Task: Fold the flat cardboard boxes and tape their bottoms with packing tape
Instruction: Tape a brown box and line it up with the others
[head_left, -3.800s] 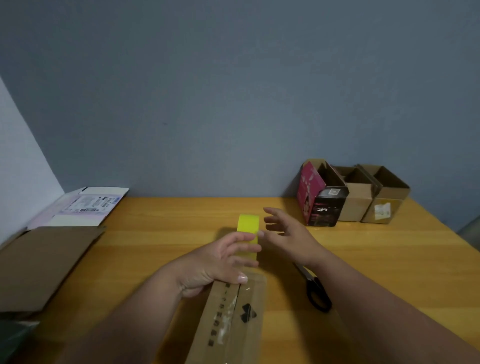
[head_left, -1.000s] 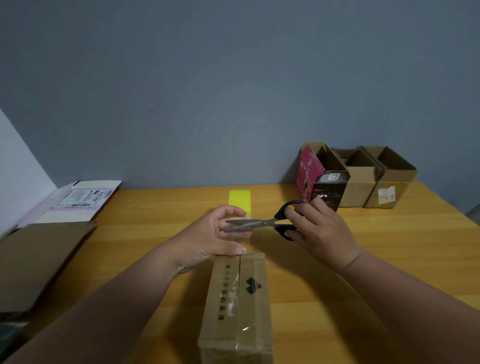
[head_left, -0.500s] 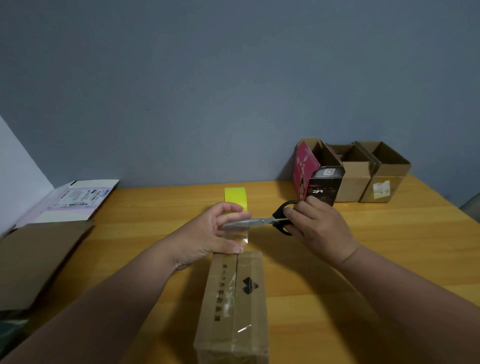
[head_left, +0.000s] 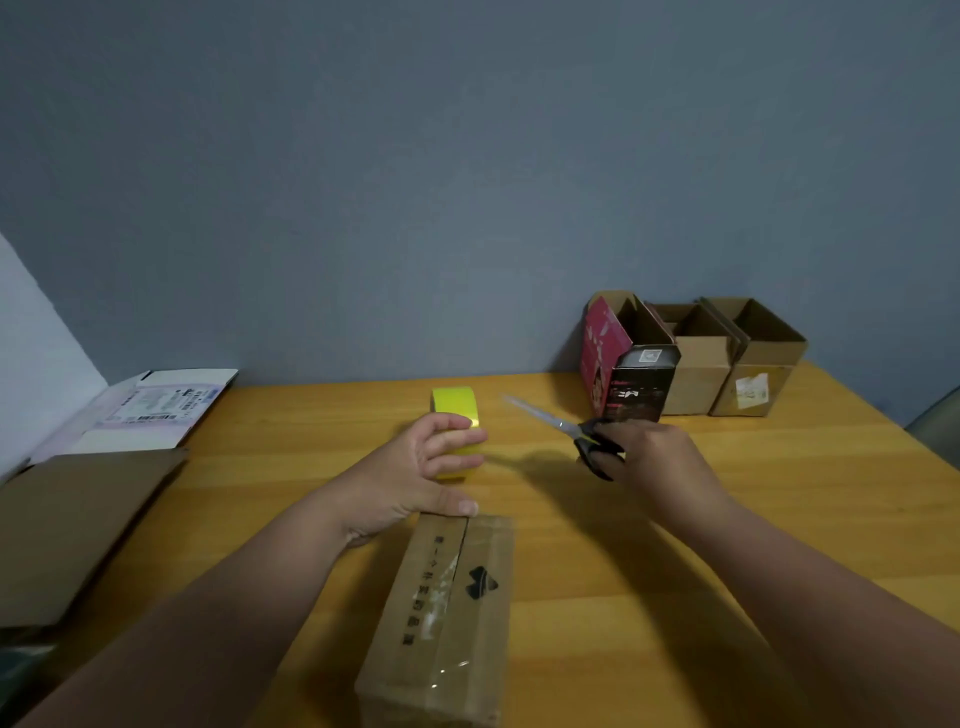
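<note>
Taping step on the brown cardboard box (head_left: 447, 618), which lies bottom-up at the table's near centre, clear tape along its seam. Left hand (head_left: 415, 478) curls around the yellow tape roll (head_left: 457, 431) just beyond the box. Right hand (head_left: 649, 457) grips the scissors (head_left: 566, 431), blades closed. Judged next: set the tools down and press the tape end flat.

a plain room set up as a small packing station, home or office i cannot tell: a wooden table (head_left: 727, 519) pushed against a bare grey-blue wall (head_left: 467, 182), flattened cardboard sheets (head_left: 78, 525) stacked at the left, open folded boxes (head_left: 696, 358) lined up at the back right.
</note>
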